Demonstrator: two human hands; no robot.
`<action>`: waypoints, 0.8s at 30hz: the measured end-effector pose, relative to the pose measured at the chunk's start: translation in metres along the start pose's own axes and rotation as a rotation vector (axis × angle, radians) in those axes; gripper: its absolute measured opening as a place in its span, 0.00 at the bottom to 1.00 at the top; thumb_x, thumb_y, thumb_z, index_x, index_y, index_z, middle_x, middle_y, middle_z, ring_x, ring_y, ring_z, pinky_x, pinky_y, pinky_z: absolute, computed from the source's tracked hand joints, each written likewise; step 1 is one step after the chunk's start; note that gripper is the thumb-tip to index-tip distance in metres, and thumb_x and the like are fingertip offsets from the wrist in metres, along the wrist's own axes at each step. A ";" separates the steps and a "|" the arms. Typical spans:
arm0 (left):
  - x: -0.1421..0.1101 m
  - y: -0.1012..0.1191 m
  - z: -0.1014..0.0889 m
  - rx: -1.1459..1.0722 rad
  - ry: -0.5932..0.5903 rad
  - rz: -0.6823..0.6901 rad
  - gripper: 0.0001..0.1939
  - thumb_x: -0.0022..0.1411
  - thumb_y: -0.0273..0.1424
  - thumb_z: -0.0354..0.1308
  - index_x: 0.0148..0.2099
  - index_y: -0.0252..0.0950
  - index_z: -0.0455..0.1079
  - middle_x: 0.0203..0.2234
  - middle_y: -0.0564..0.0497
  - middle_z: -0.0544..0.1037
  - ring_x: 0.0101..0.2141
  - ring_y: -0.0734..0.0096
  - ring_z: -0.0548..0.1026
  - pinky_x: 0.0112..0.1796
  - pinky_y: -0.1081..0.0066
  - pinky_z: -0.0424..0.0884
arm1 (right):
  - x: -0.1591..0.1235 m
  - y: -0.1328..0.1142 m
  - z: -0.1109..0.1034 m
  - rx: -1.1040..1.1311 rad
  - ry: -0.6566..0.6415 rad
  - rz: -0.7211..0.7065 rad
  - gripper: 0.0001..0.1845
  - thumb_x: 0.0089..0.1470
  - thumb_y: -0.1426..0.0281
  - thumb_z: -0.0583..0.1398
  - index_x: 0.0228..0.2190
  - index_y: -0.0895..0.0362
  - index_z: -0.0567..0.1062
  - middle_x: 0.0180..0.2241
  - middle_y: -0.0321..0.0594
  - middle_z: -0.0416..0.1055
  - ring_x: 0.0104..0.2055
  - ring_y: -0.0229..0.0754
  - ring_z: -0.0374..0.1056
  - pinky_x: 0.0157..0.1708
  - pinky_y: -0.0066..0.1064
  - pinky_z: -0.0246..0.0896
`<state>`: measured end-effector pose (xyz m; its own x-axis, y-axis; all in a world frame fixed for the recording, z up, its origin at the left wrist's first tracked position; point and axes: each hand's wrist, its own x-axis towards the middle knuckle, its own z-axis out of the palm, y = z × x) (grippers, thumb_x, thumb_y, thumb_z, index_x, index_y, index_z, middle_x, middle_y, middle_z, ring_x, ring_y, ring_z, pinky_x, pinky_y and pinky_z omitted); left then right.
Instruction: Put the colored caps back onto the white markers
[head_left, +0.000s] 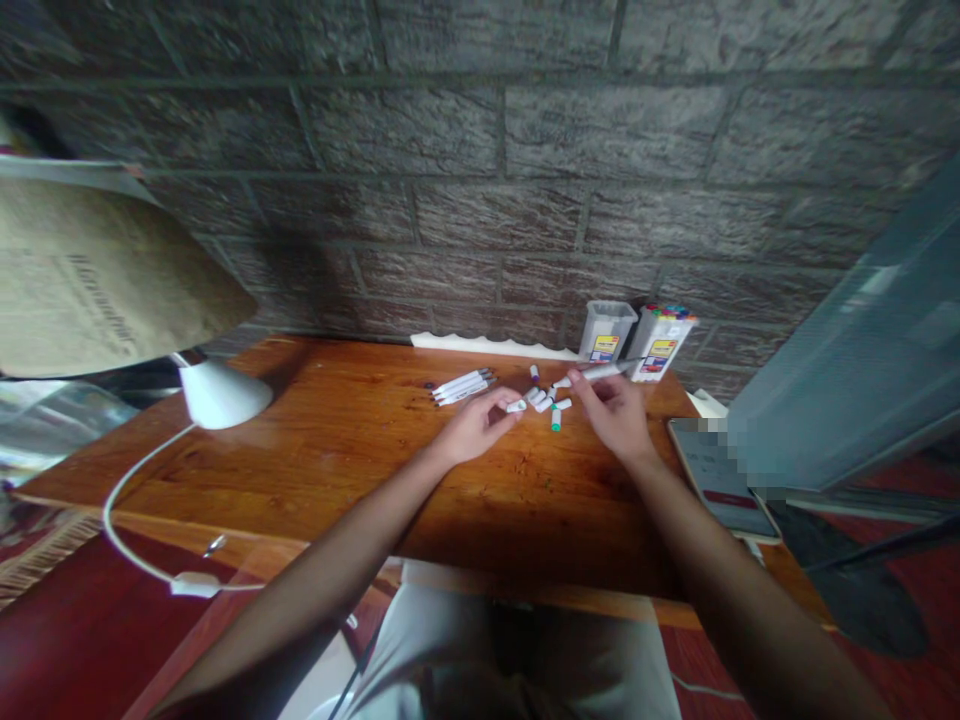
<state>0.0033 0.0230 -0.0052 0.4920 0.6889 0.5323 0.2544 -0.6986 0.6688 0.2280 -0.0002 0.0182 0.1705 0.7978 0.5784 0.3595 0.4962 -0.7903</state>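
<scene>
My left hand (480, 422) is closed on a white marker cap (516, 406), pinched between thumb and fingertips. In my right hand (616, 408) is a white marker (596, 372), its dark-tipped end turned left toward the caps. Between the hands lie several loose white marker caps (541, 402), one of them with a green end (556, 420). A cap with a purple end (534, 373) stands a little behind them. Just beyond my left hand, several uncapped white markers (461, 386) lie side by side.
At the back right stand a clear plastic box (608, 328) and a box of coloured markers (664, 342). A tablet (720, 480) lies at the right edge. The lamp (221, 390) occupies the left, its cord hanging over the front. A brick wall (450, 200) rises behind the wooden table (337, 440).
</scene>
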 end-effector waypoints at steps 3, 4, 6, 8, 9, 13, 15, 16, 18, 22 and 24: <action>0.000 -0.002 0.001 0.000 -0.005 -0.004 0.09 0.65 0.33 0.56 0.44 0.34 0.71 0.37 0.49 0.78 0.36 0.72 0.75 0.40 0.73 0.70 | -0.004 -0.004 0.004 0.060 -0.057 -0.030 0.17 0.53 0.56 0.63 0.35 0.58 0.79 0.28 0.40 0.77 0.23 0.36 0.66 0.21 0.28 0.60; 0.000 -0.003 0.001 -0.006 -0.008 -0.003 0.09 0.64 0.33 0.56 0.45 0.34 0.71 0.37 0.49 0.78 0.36 0.72 0.75 0.40 0.73 0.70 | -0.006 -0.006 0.006 0.071 -0.087 -0.042 0.17 0.53 0.57 0.63 0.36 0.57 0.79 0.29 0.41 0.77 0.24 0.37 0.67 0.22 0.28 0.60; 0.000 -0.003 0.002 -0.023 -0.012 -0.004 0.10 0.64 0.33 0.56 0.45 0.34 0.71 0.38 0.48 0.78 0.36 0.72 0.75 0.40 0.73 0.71 | -0.010 -0.010 0.009 0.056 -0.145 -0.070 0.16 0.54 0.57 0.62 0.35 0.57 0.80 0.31 0.41 0.78 0.24 0.37 0.68 0.22 0.28 0.61; 0.000 -0.003 0.002 -0.042 -0.014 -0.006 0.10 0.65 0.33 0.56 0.45 0.34 0.72 0.38 0.48 0.79 0.35 0.72 0.75 0.38 0.74 0.71 | -0.013 -0.012 0.011 -0.015 -0.193 -0.099 0.15 0.55 0.58 0.62 0.35 0.56 0.80 0.32 0.40 0.79 0.22 0.35 0.67 0.22 0.27 0.60; 0.000 -0.003 0.002 -0.051 -0.018 -0.005 0.10 0.65 0.34 0.56 0.45 0.33 0.72 0.38 0.48 0.79 0.35 0.72 0.75 0.38 0.74 0.71 | -0.014 -0.014 0.012 -0.059 -0.208 -0.110 0.15 0.56 0.58 0.61 0.35 0.56 0.80 0.32 0.40 0.79 0.21 0.34 0.66 0.21 0.27 0.59; 0.000 -0.003 0.002 -0.063 -0.051 -0.009 0.11 0.65 0.34 0.56 0.45 0.33 0.73 0.38 0.47 0.79 0.35 0.72 0.75 0.37 0.75 0.70 | -0.018 -0.016 0.014 -0.207 -0.276 -0.150 0.15 0.57 0.58 0.60 0.35 0.56 0.81 0.33 0.38 0.80 0.19 0.34 0.64 0.20 0.27 0.57; 0.000 -0.003 0.002 -0.078 -0.051 -0.025 0.12 0.65 0.35 0.56 0.45 0.33 0.73 0.37 0.47 0.79 0.35 0.72 0.75 0.36 0.74 0.71 | -0.018 -0.016 0.015 -0.246 -0.306 -0.183 0.15 0.58 0.59 0.59 0.35 0.55 0.81 0.36 0.38 0.80 0.21 0.36 0.68 0.23 0.28 0.61; 0.000 -0.003 0.001 -0.099 -0.045 -0.036 0.13 0.64 0.36 0.57 0.45 0.33 0.73 0.37 0.47 0.79 0.34 0.71 0.76 0.36 0.74 0.71 | -0.017 -0.016 0.015 -0.258 -0.305 -0.204 0.14 0.58 0.59 0.59 0.35 0.54 0.81 0.38 0.39 0.80 0.24 0.38 0.71 0.25 0.29 0.64; 0.000 -0.002 0.002 -0.164 -0.039 -0.060 0.14 0.63 0.38 0.57 0.45 0.33 0.73 0.35 0.47 0.79 0.34 0.71 0.76 0.37 0.73 0.71 | -0.014 -0.014 0.014 -0.281 -0.236 -0.248 0.14 0.59 0.60 0.58 0.39 0.52 0.81 0.41 0.39 0.80 0.32 0.43 0.75 0.33 0.31 0.68; -0.001 0.003 0.005 -0.262 -0.110 -0.101 0.16 0.62 0.40 0.59 0.43 0.31 0.73 0.32 0.47 0.79 0.32 0.71 0.76 0.36 0.72 0.72 | -0.004 -0.008 0.002 -0.366 0.001 -0.270 0.17 0.61 0.60 0.56 0.45 0.54 0.79 0.42 0.44 0.79 0.41 0.47 0.76 0.40 0.33 0.69; -0.001 0.005 0.007 -0.264 -0.115 -0.109 0.16 0.62 0.40 0.58 0.43 0.31 0.73 0.32 0.47 0.79 0.32 0.71 0.75 0.34 0.73 0.71 | 0.000 -0.006 -0.004 -0.434 0.045 -0.208 0.19 0.60 0.58 0.57 0.35 0.58 0.81 0.31 0.45 0.80 0.30 0.45 0.76 0.31 0.32 0.67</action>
<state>0.0094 0.0176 -0.0061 0.5690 0.7196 0.3980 0.0928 -0.5371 0.8384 0.2300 -0.0046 0.0235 0.0903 0.6762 0.7312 0.7383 0.4473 -0.5048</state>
